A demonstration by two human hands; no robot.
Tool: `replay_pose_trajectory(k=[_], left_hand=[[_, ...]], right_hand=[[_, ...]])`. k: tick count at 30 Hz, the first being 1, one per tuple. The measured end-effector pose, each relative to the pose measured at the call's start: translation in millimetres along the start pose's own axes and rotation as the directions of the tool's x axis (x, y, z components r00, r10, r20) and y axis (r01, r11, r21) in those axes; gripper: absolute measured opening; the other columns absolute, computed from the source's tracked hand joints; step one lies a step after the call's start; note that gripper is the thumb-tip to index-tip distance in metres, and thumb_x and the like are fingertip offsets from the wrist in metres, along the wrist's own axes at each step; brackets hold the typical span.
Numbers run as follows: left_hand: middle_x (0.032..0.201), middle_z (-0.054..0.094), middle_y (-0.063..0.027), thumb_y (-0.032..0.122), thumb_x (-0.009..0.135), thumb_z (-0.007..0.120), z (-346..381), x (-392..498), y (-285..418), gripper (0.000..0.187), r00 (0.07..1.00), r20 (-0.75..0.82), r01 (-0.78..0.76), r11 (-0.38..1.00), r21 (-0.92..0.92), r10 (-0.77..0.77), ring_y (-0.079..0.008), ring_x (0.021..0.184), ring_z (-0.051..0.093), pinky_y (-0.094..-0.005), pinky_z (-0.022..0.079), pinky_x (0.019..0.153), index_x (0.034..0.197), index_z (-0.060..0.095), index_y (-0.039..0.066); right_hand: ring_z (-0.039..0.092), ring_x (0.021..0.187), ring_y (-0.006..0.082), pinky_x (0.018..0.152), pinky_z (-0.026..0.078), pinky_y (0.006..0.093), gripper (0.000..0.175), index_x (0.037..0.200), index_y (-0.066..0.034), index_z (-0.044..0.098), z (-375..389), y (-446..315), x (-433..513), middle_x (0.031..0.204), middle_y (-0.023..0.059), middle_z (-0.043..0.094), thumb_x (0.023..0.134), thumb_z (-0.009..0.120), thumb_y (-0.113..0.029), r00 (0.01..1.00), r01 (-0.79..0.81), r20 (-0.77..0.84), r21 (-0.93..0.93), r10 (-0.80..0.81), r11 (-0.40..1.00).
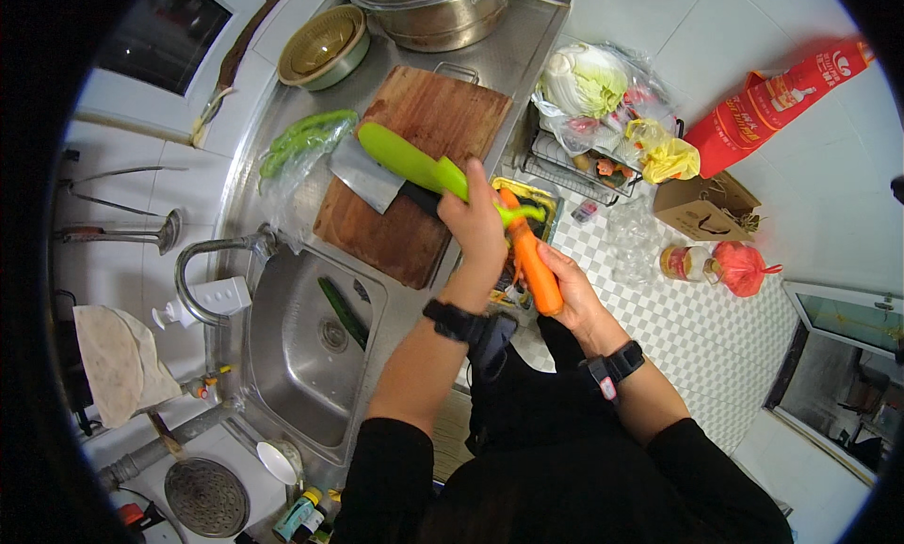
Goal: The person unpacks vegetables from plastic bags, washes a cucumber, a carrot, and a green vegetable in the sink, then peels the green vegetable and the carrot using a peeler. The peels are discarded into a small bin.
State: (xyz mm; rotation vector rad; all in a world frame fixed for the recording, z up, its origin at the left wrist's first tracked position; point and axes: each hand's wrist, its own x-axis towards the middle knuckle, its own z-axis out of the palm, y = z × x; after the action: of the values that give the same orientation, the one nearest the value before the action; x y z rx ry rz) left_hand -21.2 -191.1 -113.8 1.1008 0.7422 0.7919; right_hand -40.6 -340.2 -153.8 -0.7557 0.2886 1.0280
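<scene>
My left hand (474,223) grips a bright green vegetable peeler (409,159) with a thick, wide handle. The peeler's forked head lies across the upper part of a carrot (535,265). My right hand (572,290) holds the carrot by its lower end, over the floor beside the counter edge. Strips of peel seem to hang at the carrot's left side. Below the peeler, a cleaver (371,177) with a black handle rests on a wooden cutting board (452,113); my left hand covers the end of its handle.
Left of the board lie green peppers in a plastic bag (304,145). A cucumber (342,311) is in the steel sink (296,396), under a curved faucet (187,262). Beneath the carrot stands a yellow-rimmed bin (554,191). A wire rack (547,163) holds a napa cabbage (583,78).
</scene>
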Motion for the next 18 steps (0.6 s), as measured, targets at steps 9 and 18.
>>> replay_pose_trajectory(k=[9,18], left_hand=[[0.054,0.049,-0.0032,0.032,0.094,0.059,-3,50,9,0.043,0.991,-0.129,-0.041,0.999,0.024,0.044,-0.0135,0.046,0.048,-0.0296,0.039,0.046,0.062,0.045,0.005],[0.055,0.05,-0.0001,0.022,0.097,0.054,-12,-58,0,0.037,0.981,0.161,0.111,0.994,-0.023,-0.106,-0.0082,0.05,0.048,-0.024,0.037,0.05,0.064,0.048,0.006]], right_hand=[[0.062,0.087,0.0155,0.073,0.053,0.0279,0.045,0.132,-0.0027,0.047,-17,-6,-5,0.105,0.0082,0.063,0.095,0.055,-0.028,0.996,-0.077,0.06,0.103,0.071,0.992],[0.059,0.099,0.0138,0.077,0.052,0.0275,0.047,0.138,-0.0121,0.044,1,-5,17,0.122,0.0027,0.056,0.095,0.056,-0.027,0.999,0.051,-0.029,0.276,-0.045,0.96]])
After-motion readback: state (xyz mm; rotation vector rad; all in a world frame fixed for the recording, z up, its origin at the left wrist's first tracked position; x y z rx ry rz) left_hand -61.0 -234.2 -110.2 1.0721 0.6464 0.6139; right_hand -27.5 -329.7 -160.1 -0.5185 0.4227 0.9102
